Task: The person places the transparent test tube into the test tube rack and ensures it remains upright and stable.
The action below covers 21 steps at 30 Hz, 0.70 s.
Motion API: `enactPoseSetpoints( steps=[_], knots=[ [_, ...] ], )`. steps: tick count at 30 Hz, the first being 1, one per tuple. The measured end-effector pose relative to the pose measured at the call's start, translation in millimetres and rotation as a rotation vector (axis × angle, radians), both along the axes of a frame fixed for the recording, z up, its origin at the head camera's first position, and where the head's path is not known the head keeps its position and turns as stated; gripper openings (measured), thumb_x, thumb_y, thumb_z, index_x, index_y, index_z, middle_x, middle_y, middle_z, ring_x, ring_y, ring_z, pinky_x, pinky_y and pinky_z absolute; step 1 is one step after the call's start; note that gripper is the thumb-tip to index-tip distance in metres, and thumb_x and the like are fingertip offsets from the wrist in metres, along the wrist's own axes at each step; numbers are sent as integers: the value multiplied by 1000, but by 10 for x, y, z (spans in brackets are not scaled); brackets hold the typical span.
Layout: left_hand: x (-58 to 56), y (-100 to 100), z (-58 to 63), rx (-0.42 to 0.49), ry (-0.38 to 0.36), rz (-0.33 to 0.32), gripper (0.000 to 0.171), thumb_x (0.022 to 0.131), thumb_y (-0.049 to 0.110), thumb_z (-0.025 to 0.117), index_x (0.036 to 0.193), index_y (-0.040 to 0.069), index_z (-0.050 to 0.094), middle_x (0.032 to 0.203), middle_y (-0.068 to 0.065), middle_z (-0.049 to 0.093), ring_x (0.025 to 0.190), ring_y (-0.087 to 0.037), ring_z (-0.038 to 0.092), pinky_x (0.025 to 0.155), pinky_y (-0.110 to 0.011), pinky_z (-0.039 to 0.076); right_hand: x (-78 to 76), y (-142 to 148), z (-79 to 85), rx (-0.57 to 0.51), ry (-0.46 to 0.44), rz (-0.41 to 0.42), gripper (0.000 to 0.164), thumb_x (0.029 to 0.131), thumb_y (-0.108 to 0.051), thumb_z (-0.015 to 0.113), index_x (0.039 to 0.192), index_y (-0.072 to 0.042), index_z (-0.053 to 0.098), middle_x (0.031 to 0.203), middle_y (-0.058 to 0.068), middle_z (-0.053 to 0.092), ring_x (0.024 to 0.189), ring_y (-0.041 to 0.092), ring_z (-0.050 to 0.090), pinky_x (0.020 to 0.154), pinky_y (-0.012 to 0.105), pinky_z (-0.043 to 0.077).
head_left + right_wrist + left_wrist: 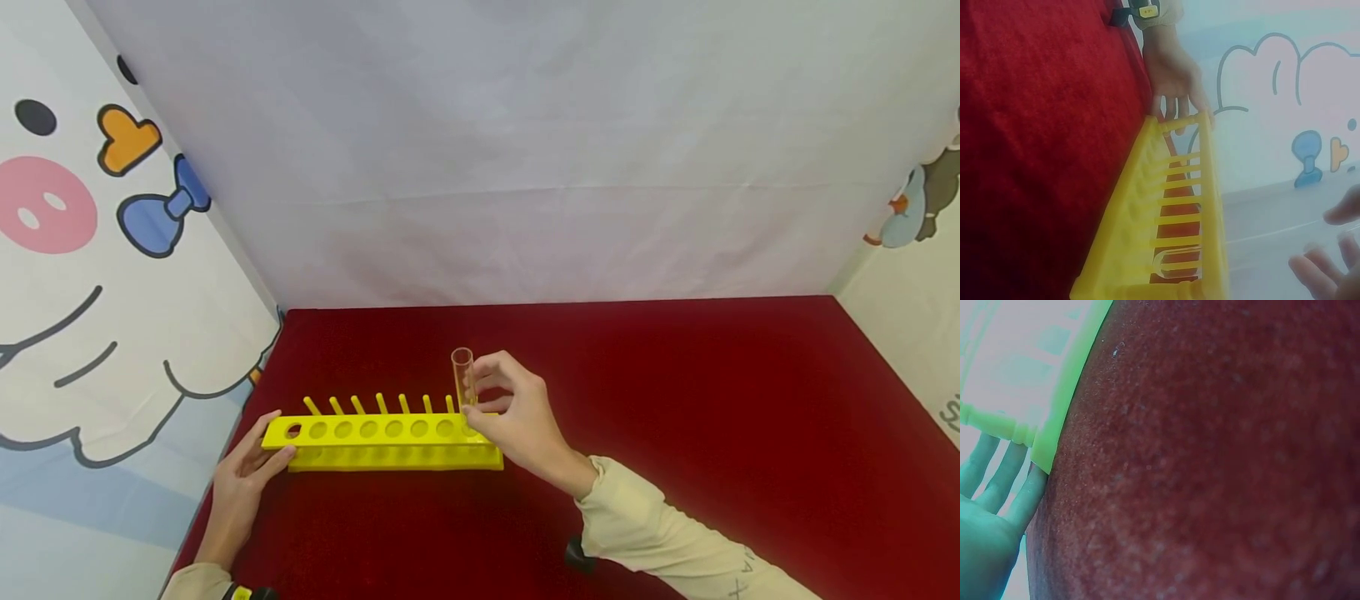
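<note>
A yellow test tube rack [382,429] lies crosswise on the red cloth, with a row of round holes and a row of pegs behind. My left hand [242,479] holds its left end, thumb at the front edge and fingers round the far side. In the left wrist view, fingers [1007,481] reach the rack's end. A clear test tube [462,375] stands upright in the hole at the right end. My right hand [517,408] has thumb and fingers round its upper part. Its rounded bottom shows inside the rack [1213,206] in the right wrist view.
Dark red cloth [675,400] covers the table. A pale curtain [525,167] hangs along the back, with cartoon-printed sheets at the left [112,292] and right [907,308].
</note>
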State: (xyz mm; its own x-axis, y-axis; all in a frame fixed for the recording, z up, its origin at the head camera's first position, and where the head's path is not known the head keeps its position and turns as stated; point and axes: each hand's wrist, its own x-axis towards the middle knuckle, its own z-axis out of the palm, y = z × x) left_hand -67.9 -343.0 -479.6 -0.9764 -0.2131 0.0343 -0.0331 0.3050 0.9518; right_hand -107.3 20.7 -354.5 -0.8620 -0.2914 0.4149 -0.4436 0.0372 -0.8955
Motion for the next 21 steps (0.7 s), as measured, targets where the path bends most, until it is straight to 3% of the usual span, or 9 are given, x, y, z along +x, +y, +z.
enactPoseSetpoints(
  steps=[21],
  knots=[
    [3,-4,-9,9,-2,9,56,94,22,60,146,19,39,132,10,49,105,0,55,82,-11,44,3,-12,-41,3,-16,-7,30,74,17,66,101,9,54,95,23,59,86,38,61,70,42,55]
  ],
)
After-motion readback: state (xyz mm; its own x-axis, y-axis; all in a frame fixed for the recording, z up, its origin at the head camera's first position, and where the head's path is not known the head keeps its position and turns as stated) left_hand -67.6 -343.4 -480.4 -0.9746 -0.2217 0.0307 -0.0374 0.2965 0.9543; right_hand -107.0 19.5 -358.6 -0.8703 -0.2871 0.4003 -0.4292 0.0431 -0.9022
